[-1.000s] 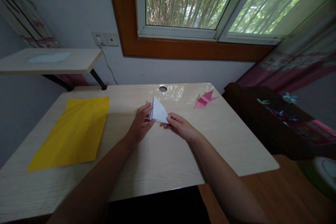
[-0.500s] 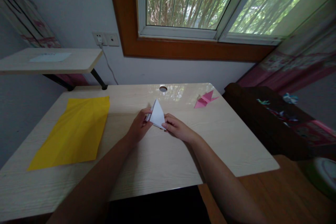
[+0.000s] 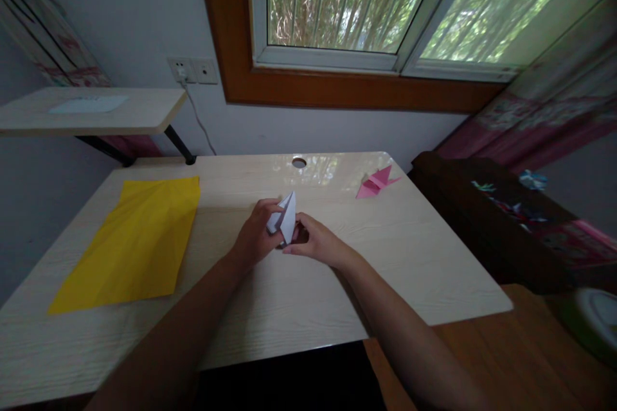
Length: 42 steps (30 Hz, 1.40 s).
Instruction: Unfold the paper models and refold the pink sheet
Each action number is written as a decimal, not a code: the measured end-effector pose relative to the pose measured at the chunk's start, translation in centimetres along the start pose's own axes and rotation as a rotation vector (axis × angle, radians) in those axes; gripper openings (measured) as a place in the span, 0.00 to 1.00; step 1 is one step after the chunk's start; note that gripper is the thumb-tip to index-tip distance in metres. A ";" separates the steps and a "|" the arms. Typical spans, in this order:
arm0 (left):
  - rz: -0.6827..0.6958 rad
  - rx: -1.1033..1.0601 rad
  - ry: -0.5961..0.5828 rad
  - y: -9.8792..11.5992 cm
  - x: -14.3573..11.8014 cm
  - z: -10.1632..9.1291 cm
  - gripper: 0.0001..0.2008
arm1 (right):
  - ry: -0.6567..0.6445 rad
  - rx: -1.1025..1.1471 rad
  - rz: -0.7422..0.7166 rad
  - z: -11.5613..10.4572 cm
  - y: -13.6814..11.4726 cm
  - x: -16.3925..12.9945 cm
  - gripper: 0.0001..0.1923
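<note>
A small piece of folded white paper [image 3: 288, 221] is held above the middle of the desk, its point upward and its folds partly spread. My left hand [image 3: 258, 231] grips it from the left, with fingers at the front and upper edge. At its lower right edge is my right hand [image 3: 315, 241], thumb below and bent fingers against the paper's side; some fingertips are hidden behind it. Toward the back right of the desk lies a pink origami figure [image 3: 376, 182] with pointed wings.
A large yellow sheet [image 3: 132, 244] lies on the left of the pale wooden desk [image 3: 405, 270]. A raised shelf [image 3: 159, 117] stands at the back left. There is a round cable hole [image 3: 299, 163] near the back edge. Dark furniture [image 3: 453, 205] stands beyond the right edge.
The white paper has turned so it appears narrower, with its folds showing toward me. My right hand has shifted slightly left and down, its thumb now below the paper.
</note>
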<state>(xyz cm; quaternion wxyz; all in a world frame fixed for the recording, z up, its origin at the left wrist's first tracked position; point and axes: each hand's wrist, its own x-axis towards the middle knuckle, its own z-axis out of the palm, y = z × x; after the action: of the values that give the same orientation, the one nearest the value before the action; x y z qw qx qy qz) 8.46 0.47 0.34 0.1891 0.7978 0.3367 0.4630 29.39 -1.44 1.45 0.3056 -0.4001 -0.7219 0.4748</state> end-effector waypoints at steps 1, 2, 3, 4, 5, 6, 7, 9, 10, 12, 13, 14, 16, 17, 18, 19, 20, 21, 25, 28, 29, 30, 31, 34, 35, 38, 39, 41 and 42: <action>0.010 0.001 0.009 0.1 0.1 0.0 0.26 | 0.014 -0.014 -0.002 0.1 0.0 0.0 0.26; 0.022 0.000 0.016 0.2 0.1 -0.1 0.27 | 0.030 -0.028 -0.007 0.2 0.0 0.0 0.25; 0.032 0.000 0.020 0.3 0.2 -0.1 0.27 | 0.045 -0.042 -0.012 0.3 0.0 0.0 0.24; 0.037 0.002 0.019 0.4 0.2 -0.1 0.28 | 0.054 -0.056 -0.018 0.3 0.0 0.0 0.23; 0.037 0.006 0.018 0.4 0.2 -0.2 0.28 | 0.056 -0.069 -0.023 0.3 -0.1 0.0 0.21; 0.032 0.012 0.016 0.5 0.2 -0.2 0.28 | 0.053 -0.079 -0.030 0.2 -0.1 0.0 0.19; 0.026 0.016 0.015 0.5 0.2 -0.3 0.27 | 0.046 -0.088 -0.039 0.1 -0.2 0.0 0.17; 0.016 0.018 0.015 0.5 0.1 -0.3 0.26 | 0.036 -0.095 -0.068 -0.2 -0.2 -0.1 0.14; 0.011 0.015 0.016 0.5 0.1 -0.3 0.25 | 0.039 -0.091 -0.086 -0.3 -0.2 -0.1 0.13; 0.004 -0.001 0.023 0.2 0.0 -0.2 0.25 | 0.072 -0.070 -0.108 -0.4 -0.1 -0.1 0.12; 0.000 -0.017 0.027 0.1 -0.1 -0.2 0.25 | 0.098 -0.053 -0.101 -0.5 0.1 0.0 0.12; -0.008 -0.041 0.031 -0.1 -0.2 -0.1 0.25 | 0.126 -0.031 -0.079 -0.4 0.3 0.0 0.12; -0.041 -0.113 0.036 -0.5 -0.5 0.1 0.25 | 0.173 0.022 -0.009 -0.2 0.8 0.0 0.19; -0.070 -0.156 0.032 -0.7 -0.7 0.2 0.26 | 0.192 0.059 0.027 -0.1 1.0 0.0 0.22; -0.102 -0.199 0.028 -0.8 -0.9 0.3 0.26 | 0.208 0.102 0.057 0.0 1.3 0.1 0.24; -0.134 -0.238 0.027 -0.8 -1.1 0.4 0.26 | 0.224 0.150 0.077 0.1 1.5 0.1 0.25; -0.159 -0.268 0.029 -0.9 -1.2 0.5 0.26 | 0.240 0.203 0.089 0.2 1.6 0.2 0.25; -0.174 -0.296 0.035 -0.9 -1.3 0.6 0.27 | 0.253 0.257 0.095 0.3 1.6 0.3 0.25; -0.180 -0.445 0.031 -0.8 -1.3 1.1 0.28 | 0.291 0.386 0.106 0.3 1.3 0.5 0.25; -0.208 -0.542 0.006 -0.8 -1.0 1.2 0.28 | 0.317 0.374 0.112 0.1 1.1 0.5 0.24; -0.226 -0.560 0.002 -0.8 -0.9 1.2 0.29 | 0.320 0.363 0.112 0.0 1.1 0.5 0.24; -0.244 -0.575 0.002 -0.8 -0.8 1.1 0.29 | 0.320 0.353 0.112 0.0 1.1 0.5 0.24; -0.260 -0.591 0.005 -0.8 -0.7 1.0 0.30 | 0.318 0.342 0.113 0.0 1.1 0.5 0.24; -0.309 -0.654 0.001 -0.7 -0.5 0.6 0.31 | 0.330 0.272 0.112 -0.1 1.2 0.4 0.24; -0.333 -0.680 -0.009 -0.6 -0.4 0.6 0.31 | 0.341 0.241 0.104 -0.1 1.2 0.4 0.24; -0.437 -0.766 -0.063 -0.3 -0.3 0.5 0.30 | 0.377 0.161 0.049 -0.3 1.2 0.4 0.22; -0.472 -0.792 -0.076 -0.3 -0.3 0.6 0.30 | 0.382 0.145 0.031 -0.3 1.2 0.4 0.21; -0.534 -0.835 -0.085 -0.1 -0.3 0.5 0.28 | 0.381 0.138 0.021 -0.4 1.1 0.4 0.21; -0.565 -0.846 -0.079 -0.1 -0.2 0.5 0.26 | 0.374 0.151 0.032 -0.4 1.1 0.4 0.21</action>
<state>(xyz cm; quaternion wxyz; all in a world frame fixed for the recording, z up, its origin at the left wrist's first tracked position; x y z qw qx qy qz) 8.78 0.37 -0.09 0.6261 0.5461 0.3148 0.4590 29.87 -0.66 0.56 0.4557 -0.4687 -0.6085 0.4499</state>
